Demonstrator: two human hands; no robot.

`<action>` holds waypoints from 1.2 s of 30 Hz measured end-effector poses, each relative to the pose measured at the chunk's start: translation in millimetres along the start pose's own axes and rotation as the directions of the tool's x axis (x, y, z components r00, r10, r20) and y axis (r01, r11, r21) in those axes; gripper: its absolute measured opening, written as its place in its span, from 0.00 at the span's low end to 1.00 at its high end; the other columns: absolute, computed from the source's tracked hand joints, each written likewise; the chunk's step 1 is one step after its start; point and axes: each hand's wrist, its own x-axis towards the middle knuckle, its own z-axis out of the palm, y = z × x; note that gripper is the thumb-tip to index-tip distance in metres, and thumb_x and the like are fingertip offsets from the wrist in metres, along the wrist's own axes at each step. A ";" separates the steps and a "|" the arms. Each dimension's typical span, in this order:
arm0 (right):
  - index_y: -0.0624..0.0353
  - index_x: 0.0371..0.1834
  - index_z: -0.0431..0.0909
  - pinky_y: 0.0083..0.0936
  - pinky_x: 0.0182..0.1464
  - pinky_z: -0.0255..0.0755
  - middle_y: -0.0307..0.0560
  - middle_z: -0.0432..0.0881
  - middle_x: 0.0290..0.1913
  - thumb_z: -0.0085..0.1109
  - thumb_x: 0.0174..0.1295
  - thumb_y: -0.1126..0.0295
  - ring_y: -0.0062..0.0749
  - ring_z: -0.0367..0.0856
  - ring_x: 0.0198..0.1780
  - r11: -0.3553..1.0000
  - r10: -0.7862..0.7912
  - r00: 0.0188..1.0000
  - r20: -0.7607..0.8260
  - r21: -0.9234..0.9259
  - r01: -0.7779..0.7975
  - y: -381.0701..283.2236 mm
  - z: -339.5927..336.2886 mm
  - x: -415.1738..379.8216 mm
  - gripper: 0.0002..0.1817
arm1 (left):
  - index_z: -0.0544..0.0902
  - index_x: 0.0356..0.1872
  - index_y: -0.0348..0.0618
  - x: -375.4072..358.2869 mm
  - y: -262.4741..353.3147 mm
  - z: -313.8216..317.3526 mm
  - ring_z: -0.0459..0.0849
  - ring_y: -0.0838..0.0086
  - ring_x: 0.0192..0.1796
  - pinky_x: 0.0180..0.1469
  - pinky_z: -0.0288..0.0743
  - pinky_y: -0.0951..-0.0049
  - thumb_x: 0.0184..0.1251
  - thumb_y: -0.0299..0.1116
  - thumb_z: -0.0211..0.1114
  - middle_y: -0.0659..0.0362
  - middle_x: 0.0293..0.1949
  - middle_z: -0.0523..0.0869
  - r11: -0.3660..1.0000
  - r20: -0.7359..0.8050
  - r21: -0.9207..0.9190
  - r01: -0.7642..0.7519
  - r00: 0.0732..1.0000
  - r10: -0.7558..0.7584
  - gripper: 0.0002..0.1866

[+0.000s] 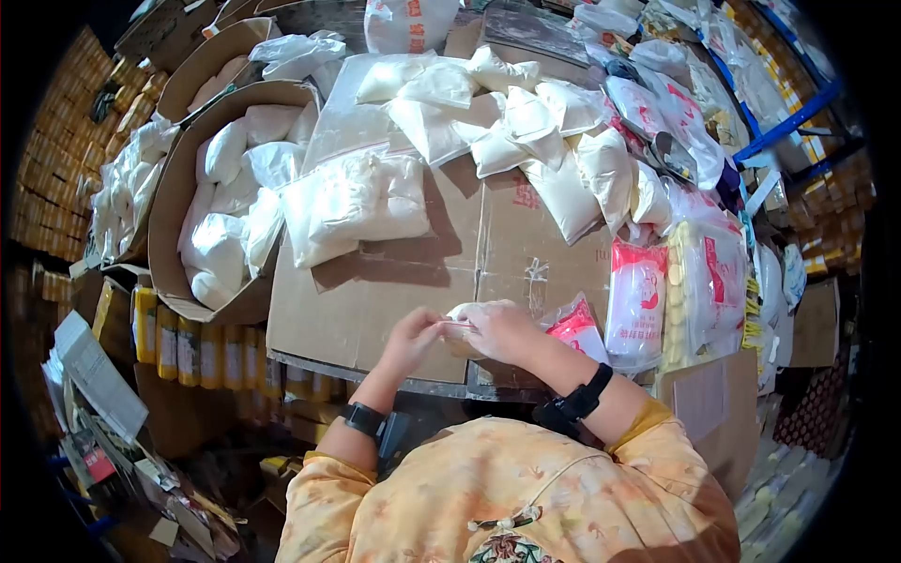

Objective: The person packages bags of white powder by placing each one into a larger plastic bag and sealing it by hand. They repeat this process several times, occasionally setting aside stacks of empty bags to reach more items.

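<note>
Near the front edge of the cardboard-covered table, my left hand [417, 336] pinches one side of the top of a small pale bag [462, 348]. My right hand [500, 330] is closed on the other side of the same bag, close to my left fingers. Both hands partly cover the bag. Beyond them on the cardboard [375, 310] lies a larger clear bag [361, 206] packed with white pouches. Several filled cream-white pouches [530, 122] are heaped toward the back and right.
A cardboard box [167, 225] of white bags stands at the left. Red-and-white printed packets [640, 300] lie at the right of the table, one beside my right forearm. Blue shelf bars [788, 122] rise at the far right. Yellow packages [188, 352] line the lower left.
</note>
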 end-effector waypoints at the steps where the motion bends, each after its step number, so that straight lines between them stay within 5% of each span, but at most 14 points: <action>1: 0.55 0.35 0.80 0.39 0.37 0.72 0.51 0.81 0.30 0.52 0.55 0.62 0.47 0.79 0.33 0.999 0.027 0.999 0.021 0.018 -0.028 -1.5 4.6 1.9 0.11 | 0.76 0.36 0.37 -0.3 0.1 -2.0 0.77 0.79 0.37 0.43 0.70 0.79 0.63 0.26 0.56 0.61 0.33 0.81 0.999 0.014 0.047 -0.005 1.000 0.004 0.04; 14: 0.56 0.35 0.80 0.40 0.38 0.72 0.55 0.80 0.35 0.45 0.59 0.56 0.50 0.79 0.36 0.980 0.130 0.972 0.195 0.126 -0.156 8.3 10.3 14.2 0.17 | 0.74 0.37 0.37 -3.4 13.2 -3.5 0.74 0.81 0.37 0.42 0.69 0.79 0.65 0.28 0.55 0.63 0.32 0.78 1.000 0.054 0.001 -0.023 0.998 0.023 0.05; 23: 0.57 0.29 0.73 0.40 0.34 0.71 0.53 0.80 0.29 0.54 0.57 0.59 0.50 0.79 0.33 0.990 0.087 0.995 0.050 0.107 -0.092 -14.4 5.3 12.6 0.12 | 0.74 0.33 0.38 -1.2 -6.1 -5.4 0.72 0.81 0.33 0.37 0.68 0.79 0.63 0.30 0.56 0.62 0.28 0.76 0.986 -0.037 0.164 0.007 0.999 -0.001 0.05; 29: 0.57 0.30 0.73 0.40 0.32 0.71 0.51 0.78 0.26 0.53 0.57 0.62 0.48 0.78 0.31 0.995 -0.098 0.995 -0.017 0.000 0.098 -4.6 8.6 9.9 0.09 | 0.74 0.33 0.38 1.5 -9.9 -4.0 0.71 0.81 0.32 0.36 0.67 0.79 0.63 0.30 0.55 0.63 0.27 0.75 0.996 -0.025 0.080 -0.033 0.999 0.035 0.06; 36: 0.57 0.32 0.71 0.41 0.32 0.72 0.54 0.79 0.27 0.49 0.60 0.62 0.50 0.79 0.31 1.000 0.006 1.000 0.015 0.010 -0.006 0.6 12.0 10.5 0.10 | 0.76 0.35 0.37 -1.7 -6.8 -6.2 0.74 0.80 0.36 0.41 0.69 0.79 0.61 0.30 0.59 0.61 0.30 0.79 0.998 0.057 0.055 -0.006 0.998 0.003 0.06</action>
